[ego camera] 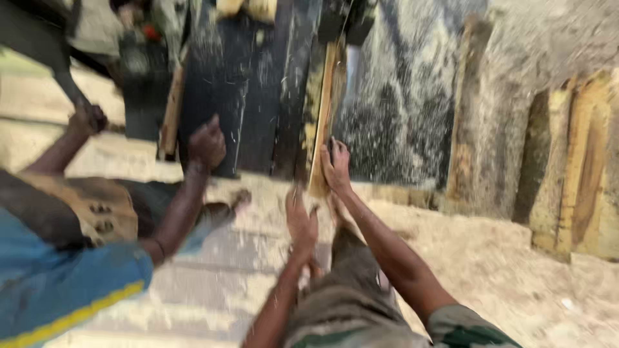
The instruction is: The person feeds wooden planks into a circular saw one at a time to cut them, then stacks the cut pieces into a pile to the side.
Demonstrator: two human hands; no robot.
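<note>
The right hand (336, 166), just above the middle of the frame, has its fingers curled around the lower edge of a narrow wooden board (324, 116) that stands nearly on edge; the grip looks closed on the wood, though motion blur hides the fingertips. The board runs from that hand upward toward the top centre of the frame, where it meets a dark machine (258, 84) dusted with sawdust. The left hand (301, 222), a little lower and to the left of the right one, hangs with its fingers spread loosely and holds nothing; it is near the board's lower end, but whether it touches the wood cannot be told. Both forearms reach up from the bottom centre, over a pair of grey-green trousers (351, 303). At the left of the frame a co-worker in a blue shirt (58, 277) with a yellow stripe reaches upward: one of that person's hands (207, 143) is closed into a loose fist against the dark machine, the other hand (87, 119), in the upper left, grips a dark bar. Pale sawdust (503, 270) covers the floor across the lower right. Rough wooden slabs (580, 167) lean upright at the right edge, and another plank (467, 109) stands just left of them.
</note>
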